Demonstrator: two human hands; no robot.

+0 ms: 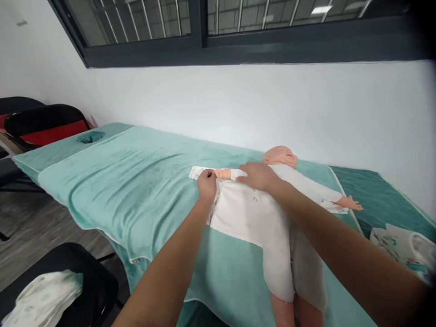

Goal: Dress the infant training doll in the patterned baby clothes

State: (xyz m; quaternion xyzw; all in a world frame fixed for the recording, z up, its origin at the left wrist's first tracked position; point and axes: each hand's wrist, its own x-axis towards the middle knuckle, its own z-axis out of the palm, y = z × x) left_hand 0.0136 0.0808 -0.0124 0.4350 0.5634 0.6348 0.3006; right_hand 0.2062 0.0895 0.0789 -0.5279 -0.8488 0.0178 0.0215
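Note:
A baby doll (281, 156) in white clothes lies on its back, head toward the wall and legs toward me. Its open white shirt (238, 211) is spread out to the left of its body. My left hand (207, 184) is closed in a pinch on the shirt's edge, right beside the doll's small hand (223, 173). My right hand (257, 175) is closed over the doll's sleeved upper arm near the shoulder, its fingertips out of sight. The doll's other arm (347, 202) stretches out to the right, its hand bare beyond the cuff.
A bed with a green blanket (136, 181) stands against the wall under a dark-framed window (238, 50). Folded white cloths (402, 245) lie at the right. On a black chair (85, 272) at lower left rests a patterned white cloth (47, 295). More chairs (47, 122) stand behind.

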